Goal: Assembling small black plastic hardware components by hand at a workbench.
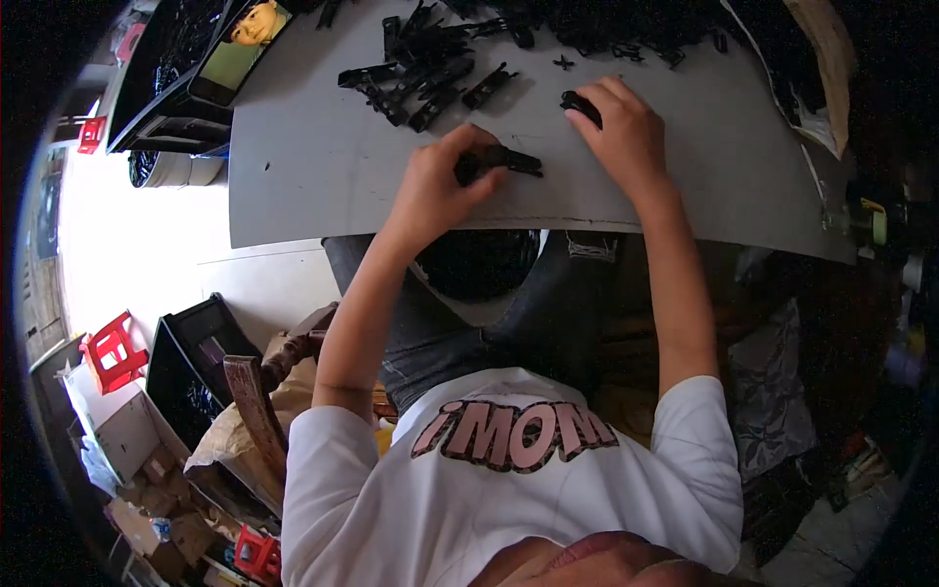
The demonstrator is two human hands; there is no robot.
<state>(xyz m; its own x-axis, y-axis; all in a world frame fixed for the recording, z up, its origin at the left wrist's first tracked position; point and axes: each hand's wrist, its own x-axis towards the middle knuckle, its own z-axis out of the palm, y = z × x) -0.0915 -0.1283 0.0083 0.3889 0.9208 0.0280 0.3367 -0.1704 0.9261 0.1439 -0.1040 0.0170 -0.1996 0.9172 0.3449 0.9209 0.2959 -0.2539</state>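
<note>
My left hand (pixel 430 196) is closed around a long black plastic clip-like part (pixel 520 162), whose narrow end points right, just above the near part of the grey tabletop (pixel 323 181). Farther right and a little farther away, my right hand (pixel 631 137) pinches a smaller black plastic piece (pixel 584 106) between thumb and fingers. The two hands are apart. Beyond them lies a heap of similar black clip-like parts (pixel 421 73), with one part (pixel 489 86) at its right edge. A small cross-shaped black piece (pixel 563 63) rests between this heap and the right hand.
More small black pieces (pixel 626 29) spread along the far side. At the far left, a phone (pixel 220 73) leans on a black crate (pixel 166 127). An opened sack (pixel 822 73) stands at the far right. Below the near edge, a dark container (pixel 479 269) sits between my legs.
</note>
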